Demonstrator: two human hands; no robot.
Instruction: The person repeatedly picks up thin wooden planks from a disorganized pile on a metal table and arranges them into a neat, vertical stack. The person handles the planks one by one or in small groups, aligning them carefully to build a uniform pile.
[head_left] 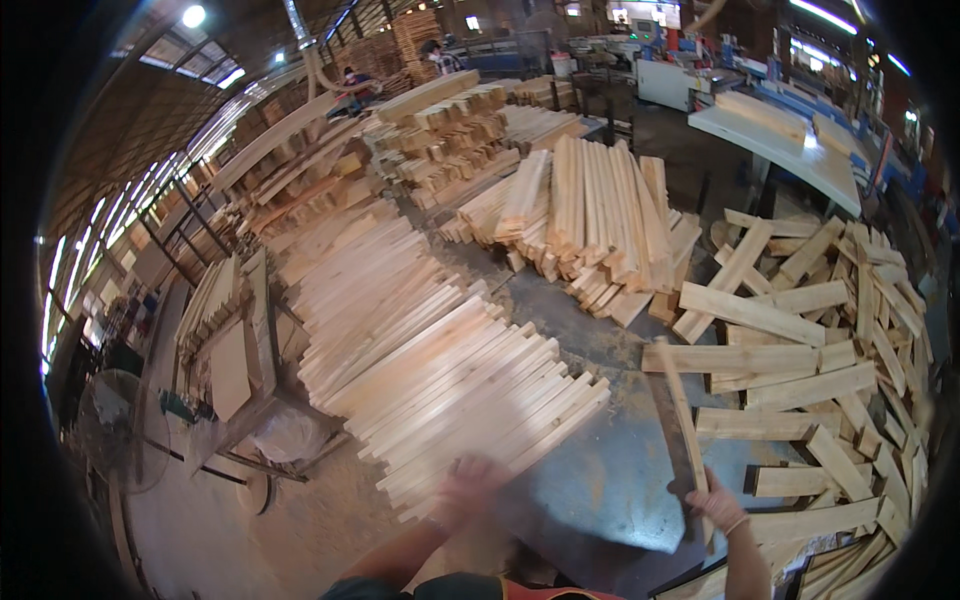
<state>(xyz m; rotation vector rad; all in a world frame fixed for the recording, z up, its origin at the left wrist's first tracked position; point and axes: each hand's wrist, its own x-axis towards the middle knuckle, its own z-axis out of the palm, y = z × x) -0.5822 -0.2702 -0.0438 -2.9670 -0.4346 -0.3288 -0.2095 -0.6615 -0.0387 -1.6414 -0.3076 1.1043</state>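
My right hand [718, 502] grips the lower end of a narrow wooden slat [683, 418], held on edge and pointing away from me at the right side of the metal table [610, 490]. My left hand [470, 488], smeared by motion, is over the near end of a long row of pale slats [450, 385]; its fingers do not show clearly, and I cannot tell whether it touches them. The slats lie side by side, their ends uneven. Right of the held slat is a jumbled heap of loose boards [775, 360].
Stacked boards [590, 215] stand beyond the table, with taller timber piles [440, 125] farther back. A white-topped machine table [775, 150] is at the far right. On the left are a rack of boards [230, 350] and a fan [118, 430]. People are in the distance.
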